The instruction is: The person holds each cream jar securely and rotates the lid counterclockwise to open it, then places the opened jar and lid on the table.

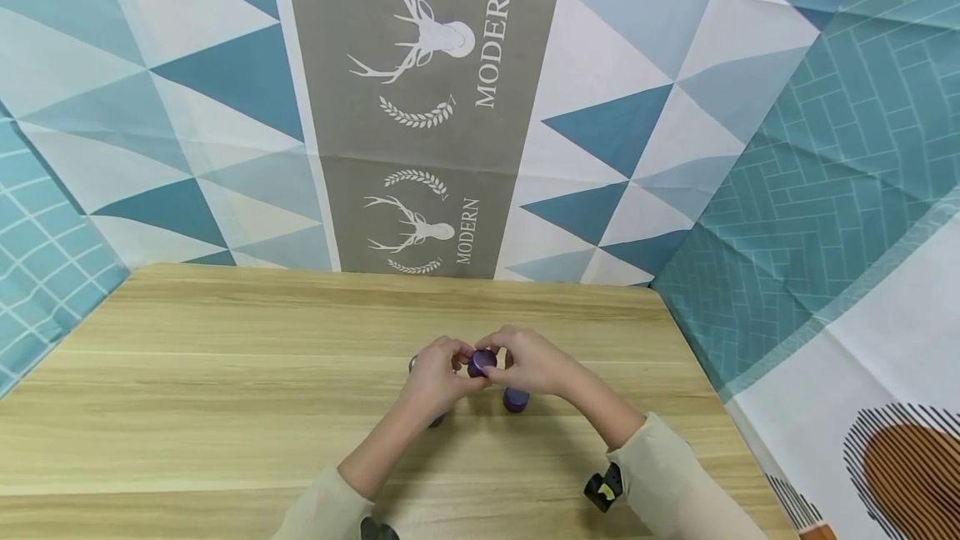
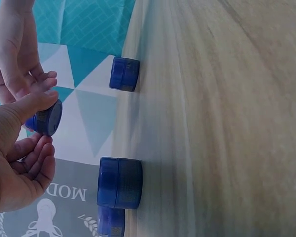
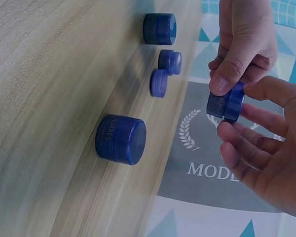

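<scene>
A small dark blue cosmetic jar (image 3: pixel 218 102) is held in the air between both hands, above the table. My left hand (image 1: pixel 435 377) pinches its body, thumb against fingers. From the other side, my right hand (image 1: pixel 536 362) holds it by thumb and fingertips at the lid end (image 3: pixel 234 104). The lid appears to be on the jar. Below the right hand, a similar jar (image 1: pixel 516 400) stands on the table. By the left hand are more blue containers, largely covered by that hand in the head view; a bigger jar (image 2: pixel 120 182) shows in the left wrist view.
On the wooden table (image 1: pixel 225 407) the right wrist view shows a jar lettered AUPRES (image 3: pixel 121 139), a far jar (image 3: pixel 159 28) and two smaller pieces, a small jar (image 3: pixel 170 61) and a short round piece (image 3: pixel 158 82). Patterned cloth (image 1: pixel 420 107) hangs behind the table.
</scene>
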Demonstrator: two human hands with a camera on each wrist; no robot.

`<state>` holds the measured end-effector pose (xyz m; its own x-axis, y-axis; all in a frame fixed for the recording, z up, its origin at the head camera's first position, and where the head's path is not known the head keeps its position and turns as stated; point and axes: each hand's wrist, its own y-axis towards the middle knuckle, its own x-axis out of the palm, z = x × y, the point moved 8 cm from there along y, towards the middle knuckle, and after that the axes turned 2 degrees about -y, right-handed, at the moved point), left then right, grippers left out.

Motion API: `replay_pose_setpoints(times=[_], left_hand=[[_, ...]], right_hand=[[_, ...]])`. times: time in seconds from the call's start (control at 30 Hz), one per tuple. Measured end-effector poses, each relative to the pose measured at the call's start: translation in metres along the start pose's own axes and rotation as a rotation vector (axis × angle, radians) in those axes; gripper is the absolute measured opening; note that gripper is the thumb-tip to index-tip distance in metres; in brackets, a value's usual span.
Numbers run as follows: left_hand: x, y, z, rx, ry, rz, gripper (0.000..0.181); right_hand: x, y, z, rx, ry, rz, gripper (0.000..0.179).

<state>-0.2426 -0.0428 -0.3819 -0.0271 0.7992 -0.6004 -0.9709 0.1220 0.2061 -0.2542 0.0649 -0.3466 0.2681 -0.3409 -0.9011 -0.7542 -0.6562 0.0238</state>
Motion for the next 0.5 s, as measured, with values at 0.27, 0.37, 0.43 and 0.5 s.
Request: replay_pose_setpoints(times=[0.27, 0.37, 0.43, 0.5], left_hand=[[-0.0018, -0.0004, 0.0015, 0.004, -0.005, 0.014, 0.034], [-0.0015, -0.0006, 0.0014, -0.002, -0.006, 0.015, 0.034], [-0.0008, -0.0007, 0.0011, 0.0, -0.005, 0.012, 0.034], [-0.0001, -0.001, 0.0001, -0.006, -0.004, 0.01, 0.033]], right_hand=[[-0.003, 0.0, 0.0065, 0.082, 0.032, 0.048, 0.036], [-0.0034, 0.0007, 0.0052, 0.071, 0.018, 0.05, 0.03], [-0.0024, 0.0006, 0.0031, 0.052, 0.009, 0.033, 0.029], [-0.0015, -0.0002, 0.001, 0.036, 0.003, 0.012, 0.03]])
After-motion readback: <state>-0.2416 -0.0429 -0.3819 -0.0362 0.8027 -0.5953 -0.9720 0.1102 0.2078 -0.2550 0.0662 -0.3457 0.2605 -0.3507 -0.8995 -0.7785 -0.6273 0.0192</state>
